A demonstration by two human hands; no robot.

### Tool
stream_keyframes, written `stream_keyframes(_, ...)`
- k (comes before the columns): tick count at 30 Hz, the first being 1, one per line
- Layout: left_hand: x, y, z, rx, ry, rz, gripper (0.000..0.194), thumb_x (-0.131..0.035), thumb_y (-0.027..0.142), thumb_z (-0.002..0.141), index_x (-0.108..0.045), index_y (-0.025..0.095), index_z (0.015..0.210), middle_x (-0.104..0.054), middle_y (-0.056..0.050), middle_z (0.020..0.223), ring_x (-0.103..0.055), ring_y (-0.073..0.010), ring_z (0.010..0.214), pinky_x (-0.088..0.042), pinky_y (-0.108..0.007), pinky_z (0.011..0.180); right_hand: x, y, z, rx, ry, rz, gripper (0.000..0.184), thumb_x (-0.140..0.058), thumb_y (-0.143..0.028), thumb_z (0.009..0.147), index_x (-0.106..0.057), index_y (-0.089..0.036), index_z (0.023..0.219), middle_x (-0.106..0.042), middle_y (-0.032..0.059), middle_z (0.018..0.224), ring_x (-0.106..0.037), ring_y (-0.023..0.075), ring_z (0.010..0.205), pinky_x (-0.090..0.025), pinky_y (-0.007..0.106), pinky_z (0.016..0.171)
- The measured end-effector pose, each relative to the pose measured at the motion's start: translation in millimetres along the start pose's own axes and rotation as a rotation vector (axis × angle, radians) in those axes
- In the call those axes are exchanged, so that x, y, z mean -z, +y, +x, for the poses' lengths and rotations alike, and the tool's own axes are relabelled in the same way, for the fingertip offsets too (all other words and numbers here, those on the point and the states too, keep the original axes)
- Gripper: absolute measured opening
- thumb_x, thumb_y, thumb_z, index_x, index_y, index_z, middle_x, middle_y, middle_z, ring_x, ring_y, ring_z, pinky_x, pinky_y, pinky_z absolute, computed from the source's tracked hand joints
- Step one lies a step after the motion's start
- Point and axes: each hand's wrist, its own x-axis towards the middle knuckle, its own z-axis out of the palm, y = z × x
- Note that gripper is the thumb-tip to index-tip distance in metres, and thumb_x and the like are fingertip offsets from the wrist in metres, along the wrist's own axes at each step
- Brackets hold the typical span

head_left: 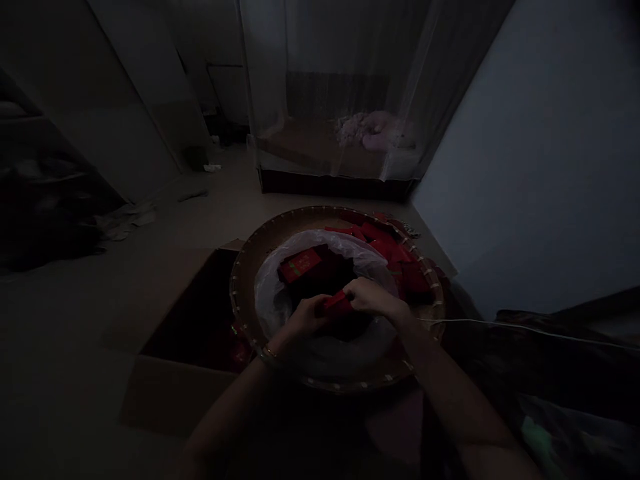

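Note:
In the dim room, my left hand [311,315] and my right hand [367,295] both grip a small red box [338,304], one at each end. They are over a white plastic bag [273,293] that lies spread open inside a round woven tray [239,287]. Within the bag, beyond my hands, rests another red box [301,264] with light and green print. Several flat red packets [387,243] are heaped along the tray's far right side. My fingertips and the box's underside are partly lost in shadow.
An open cardboard box [175,387] with red items in it stands left of the tray. A thin white cord [480,323] runs off to the right. Behind is a bed [300,150] under a mosquito net; a pale wall [540,167] rises on the right.

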Motion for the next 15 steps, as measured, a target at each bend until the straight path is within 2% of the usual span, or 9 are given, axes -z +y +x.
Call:
stream_keyframes(5,-0.8,-1,1,0.099,-0.016,-0.120,0.044,-0.072,0.031,0.064,-0.064,0.013,0.103,-0.066,-0.002,0.086,-0.058,-0.0181,0.078,-0.044,-0.024,0.070,1,0,1,0.046,0.063,0.137,0.019,-0.060,-0.025,0.071,-0.076,-0.024,0.082,-0.071,0.0002,0.071,-0.062,0.0163,0.063,-0.037,0.022,0.052)
stream_keyframes(10,-1.0,-2,4,0.148,0.049,-0.199,0.039,-0.074,0.031,0.061,-0.066,0.012,0.095,-0.065,0.000,0.078,-0.056,-0.0156,0.071,-0.042,-0.023,0.066,8,6,0,0.017,0.218,0.225,0.017,-0.060,-0.028,0.073,-0.074,-0.021,0.079,-0.072,0.0023,0.081,-0.063,0.0183,0.073,-0.044,0.024,0.064)
stream_keyframes(12,-0.8,-2,4,0.150,0.064,-0.229,0.040,-0.075,0.031,0.059,-0.066,0.012,0.094,-0.064,0.000,0.077,-0.056,-0.0149,0.070,-0.042,-0.023,0.065,9,6,0,0.015,0.231,0.219,0.016,-0.061,-0.027,0.072,-0.074,-0.021,0.080,-0.071,0.0026,0.082,-0.063,0.0185,0.075,-0.044,0.025,0.066)
stream_keyframes(15,-1.1,-1,4,0.148,0.067,-0.263,0.040,-0.075,0.031,0.060,-0.065,0.012,0.093,-0.064,0.000,0.077,-0.055,-0.0140,0.068,-0.041,-0.022,0.064,5,3,-1,0.068,0.184,0.209,0.017,-0.061,-0.027,0.073,-0.073,-0.021,0.084,-0.071,0.0024,0.084,-0.062,0.0175,0.075,-0.044,0.024,0.066)
